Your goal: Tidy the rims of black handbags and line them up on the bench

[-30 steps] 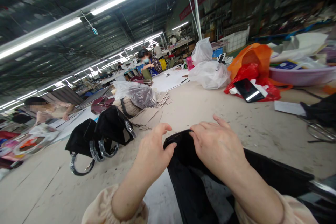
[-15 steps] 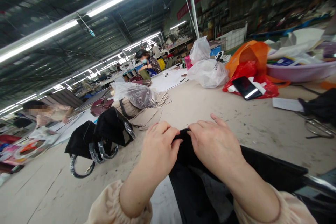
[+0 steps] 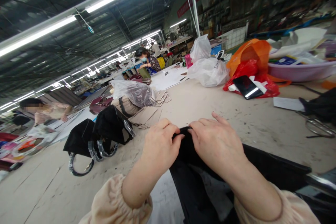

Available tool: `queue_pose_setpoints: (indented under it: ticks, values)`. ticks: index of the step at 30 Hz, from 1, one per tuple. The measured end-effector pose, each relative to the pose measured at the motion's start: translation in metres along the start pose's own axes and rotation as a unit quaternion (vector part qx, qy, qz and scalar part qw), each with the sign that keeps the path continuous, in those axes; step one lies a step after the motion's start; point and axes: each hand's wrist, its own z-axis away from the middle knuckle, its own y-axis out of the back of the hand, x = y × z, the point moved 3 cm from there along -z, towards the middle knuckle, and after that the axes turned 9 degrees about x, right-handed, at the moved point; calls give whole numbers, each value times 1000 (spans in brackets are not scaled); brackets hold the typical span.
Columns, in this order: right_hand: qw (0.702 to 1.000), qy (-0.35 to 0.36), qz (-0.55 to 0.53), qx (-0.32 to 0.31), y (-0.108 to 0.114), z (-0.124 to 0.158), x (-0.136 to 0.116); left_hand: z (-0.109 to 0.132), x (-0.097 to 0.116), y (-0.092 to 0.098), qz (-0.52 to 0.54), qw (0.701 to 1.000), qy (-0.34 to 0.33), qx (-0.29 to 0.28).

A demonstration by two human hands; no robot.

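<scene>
A black bag (image 3: 193,185) lies in front of me on the table, its upper edge raised between my hands. My left hand (image 3: 164,143) pinches that edge between thumb and fingers. Close beside it, my right hand (image 3: 216,141) grips the same edge, its thumb on the near side and one finger sticking up. Most fingertips are hidden behind the fabric. A shiny strip, perhaps a wrapped handle, shows at the bag's right end.
Two black bags (image 3: 105,129) with plastic-wrapped handles stand on the table (image 3: 44,189) to the left. Farther back are clear plastic bags (image 3: 208,71), a phone (image 3: 247,86) on a red bag, and a purple basin (image 3: 301,70). Co-workers (image 3: 54,110) work at the left and behind.
Both hands keep their grip on the black bag's edge and have hardly moved. The whole view has shifted slightly.
</scene>
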Motion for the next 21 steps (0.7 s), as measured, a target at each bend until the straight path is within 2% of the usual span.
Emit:
queue_pose_setpoints:
  ticks: [3,7,11,14,21]
  values:
    - [1000,-1,1,-3,0,1,1,-2,-1,-2,11,1000,0,9]
    - [1000,-3,2,-5,1,1,2,-6,-4,-5,78,996,19,31]
    - [1000,-3,7,-7,1,0,3,-8,-5,-9,106,992,65,2]
    - [1000,-5,8,-8,0,-1,3,-9,-5,-11,106,990,89,2]
    - [1000,9,5,-5,0,0,3,-10,-5,-11,115,988,105,2]
